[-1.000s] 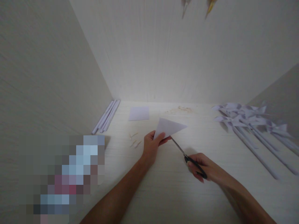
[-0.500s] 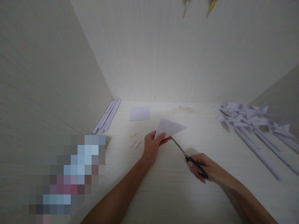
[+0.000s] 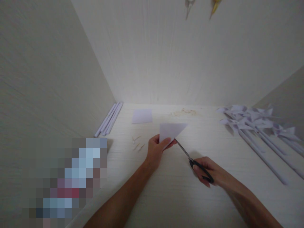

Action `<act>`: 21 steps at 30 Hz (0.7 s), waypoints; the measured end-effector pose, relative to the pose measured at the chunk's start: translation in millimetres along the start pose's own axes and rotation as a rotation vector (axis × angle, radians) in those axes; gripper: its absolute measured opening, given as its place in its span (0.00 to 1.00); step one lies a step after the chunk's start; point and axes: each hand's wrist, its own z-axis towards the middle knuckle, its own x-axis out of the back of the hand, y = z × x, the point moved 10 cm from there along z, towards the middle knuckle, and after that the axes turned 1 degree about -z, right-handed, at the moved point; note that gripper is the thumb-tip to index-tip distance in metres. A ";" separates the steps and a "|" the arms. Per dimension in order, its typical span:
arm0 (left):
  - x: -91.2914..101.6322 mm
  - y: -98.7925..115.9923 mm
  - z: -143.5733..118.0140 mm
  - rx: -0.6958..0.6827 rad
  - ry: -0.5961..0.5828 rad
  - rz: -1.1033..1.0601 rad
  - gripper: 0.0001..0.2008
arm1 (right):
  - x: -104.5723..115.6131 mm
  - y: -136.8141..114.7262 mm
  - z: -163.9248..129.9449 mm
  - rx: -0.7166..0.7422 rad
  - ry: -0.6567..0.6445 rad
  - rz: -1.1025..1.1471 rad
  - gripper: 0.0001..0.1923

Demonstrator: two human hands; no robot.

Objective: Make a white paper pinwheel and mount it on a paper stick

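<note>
My left hand (image 3: 155, 150) pinches a folded piece of white paper (image 3: 171, 130), thumb on top and fingers underneath. The paper looks triangular, its sharp corner pointing right. In my right hand (image 3: 206, 169) is a pair of scissors (image 3: 184, 148) with black handles, the fingers wrapped round the grips. The blades look closed together, and their tip is at the lower edge of the paper by my left fingertips. Whether the tip cuts into the paper cannot be made out.
A white paper square (image 3: 142, 116) lies behind my left hand. Rolled paper sticks (image 3: 109, 119) rest at the left wall. Several paper pinwheels (image 3: 247, 123) on sticks lie at the right. Small twisted ties (image 3: 138, 145) and a thin brownish pile (image 3: 188, 111) lie on the white surface (image 3: 166, 196).
The folded paper has turned a little counter-clockwise, so its top edge is now nearly level. The scissors stay at its lower edge, with both hands shifted slightly right.
</note>
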 end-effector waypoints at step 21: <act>0.8 1.0 0.1 0.006 0.023 0.031 0.09 | 0.3 4.7 1.4 0.026 0.002 -0.014 0.23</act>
